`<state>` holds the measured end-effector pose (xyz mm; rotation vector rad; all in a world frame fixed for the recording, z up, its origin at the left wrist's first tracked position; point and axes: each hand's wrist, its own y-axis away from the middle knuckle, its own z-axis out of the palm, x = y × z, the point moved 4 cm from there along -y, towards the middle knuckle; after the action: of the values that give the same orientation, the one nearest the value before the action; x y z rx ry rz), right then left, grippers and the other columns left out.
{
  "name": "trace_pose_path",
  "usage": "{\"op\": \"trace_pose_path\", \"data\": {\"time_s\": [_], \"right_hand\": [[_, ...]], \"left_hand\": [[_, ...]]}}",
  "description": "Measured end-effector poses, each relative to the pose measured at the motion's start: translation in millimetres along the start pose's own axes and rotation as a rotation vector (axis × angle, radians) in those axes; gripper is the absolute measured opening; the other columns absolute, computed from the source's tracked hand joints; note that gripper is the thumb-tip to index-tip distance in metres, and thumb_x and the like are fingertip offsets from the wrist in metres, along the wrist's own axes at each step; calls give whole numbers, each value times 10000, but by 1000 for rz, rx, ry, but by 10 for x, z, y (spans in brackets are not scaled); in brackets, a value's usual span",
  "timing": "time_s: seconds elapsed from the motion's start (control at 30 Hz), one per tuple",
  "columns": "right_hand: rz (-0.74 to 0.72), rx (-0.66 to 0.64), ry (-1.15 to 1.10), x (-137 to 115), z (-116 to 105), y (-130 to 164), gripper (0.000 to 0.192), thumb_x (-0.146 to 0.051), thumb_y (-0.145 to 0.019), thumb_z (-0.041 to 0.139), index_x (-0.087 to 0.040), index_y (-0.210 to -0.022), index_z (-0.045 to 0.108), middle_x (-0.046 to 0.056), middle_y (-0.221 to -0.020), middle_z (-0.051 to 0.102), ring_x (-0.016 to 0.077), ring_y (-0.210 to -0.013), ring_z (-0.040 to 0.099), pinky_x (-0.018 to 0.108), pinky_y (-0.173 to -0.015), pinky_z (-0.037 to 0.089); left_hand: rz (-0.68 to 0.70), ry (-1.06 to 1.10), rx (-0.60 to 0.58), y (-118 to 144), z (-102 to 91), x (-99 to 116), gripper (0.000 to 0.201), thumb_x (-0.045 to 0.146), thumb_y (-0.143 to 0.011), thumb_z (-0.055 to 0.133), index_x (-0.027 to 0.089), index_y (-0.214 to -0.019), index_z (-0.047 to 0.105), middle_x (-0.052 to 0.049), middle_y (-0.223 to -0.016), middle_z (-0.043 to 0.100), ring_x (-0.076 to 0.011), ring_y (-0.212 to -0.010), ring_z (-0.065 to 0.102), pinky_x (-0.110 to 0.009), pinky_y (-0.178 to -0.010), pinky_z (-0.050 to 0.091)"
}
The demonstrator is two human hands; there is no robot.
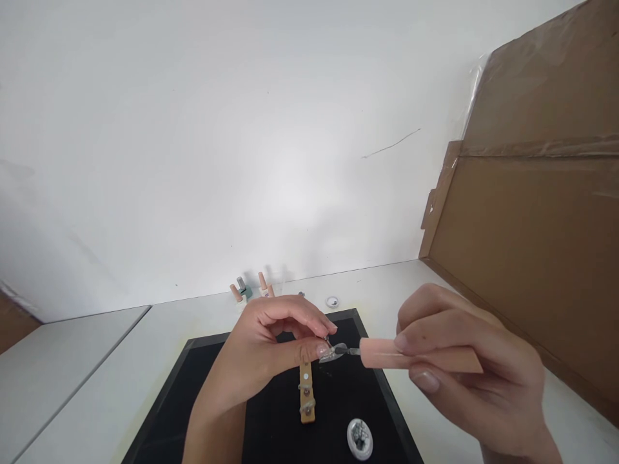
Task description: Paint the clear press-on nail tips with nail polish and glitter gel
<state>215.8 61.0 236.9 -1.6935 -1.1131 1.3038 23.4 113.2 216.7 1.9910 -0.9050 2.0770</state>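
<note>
My left hand pinches the top of a small tan wooden stick that hangs down over a black mat; clear false nails are mounted along the stick. My right hand holds a pale pink brush handle, whose thin bristle tip touches the clear nail at my left fingertips. A small white dish of tiny pieces lies on the mat below the stick.
Several small bottles with pink caps stand at the back of the white table by the wall. A small round white item lies behind the mat. A large brown cardboard sheet leans on the right.
</note>
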Motion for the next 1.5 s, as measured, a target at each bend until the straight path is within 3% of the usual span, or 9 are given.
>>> {"op": "trace_pose_path", "data": {"time_s": [0.63, 1.5], "right_hand": [[9, -29, -9, -20, 10, -8, 93, -94, -835, 622, -159, -899, 638, -9, -701, 575, 97, -630, 531, 200, -516, 468], [-10, 35, 51, -30, -16, 6, 135, -67, -787, 642, -168, -876, 653, 3, -672, 561, 124, -580, 525, 242, -454, 436]], "left_hand": [[-8, -33, -22, -15, 29, 0, 193, 66, -724, 790, 255, -764, 793, 15, -796, 772, -103, -670, 689, -161, -596, 563], [-12, -9, -11, 4, 2, -23, 74, 150, -767, 785, 224, -760, 783, -12, -757, 755, -112, -667, 661, -179, -597, 534]]}}
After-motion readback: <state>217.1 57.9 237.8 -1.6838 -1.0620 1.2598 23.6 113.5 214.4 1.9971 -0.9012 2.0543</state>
